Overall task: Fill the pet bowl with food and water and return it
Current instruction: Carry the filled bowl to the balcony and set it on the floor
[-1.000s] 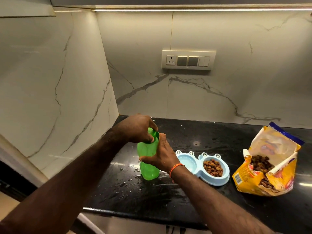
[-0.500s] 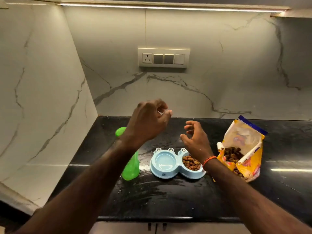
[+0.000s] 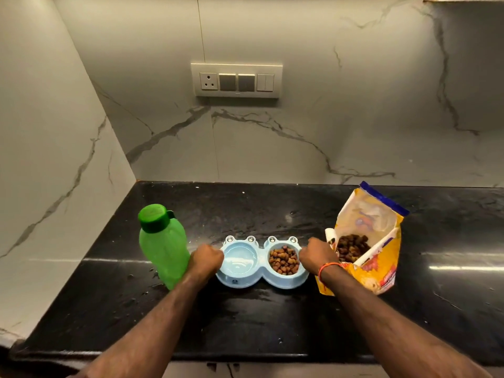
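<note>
A light blue double pet bowl (image 3: 246, 281) sits on the black counter. Its right cup holds brown kibble (image 3: 283, 260); its left cup looks glossy, as if holding water. My left hand (image 3: 206, 259) is closed on the bowl's left end and my right hand (image 3: 316, 255) is closed on its right end. A green bottle (image 3: 162, 245) with its cap on stands upright just left of my left hand. An open yellow food bag (image 3: 373, 241) with kibble showing stands right of my right hand.
The black counter (image 3: 245, 323) is wet with droplets around the bowl. Marble walls close it off at the back and left. A switch panel (image 3: 236, 80) is on the back wall. The counter's front edge is near me.
Both hands left the green bottle, which now stands capped on the counter, then dropped from above the bowl to grip its two ends.
</note>
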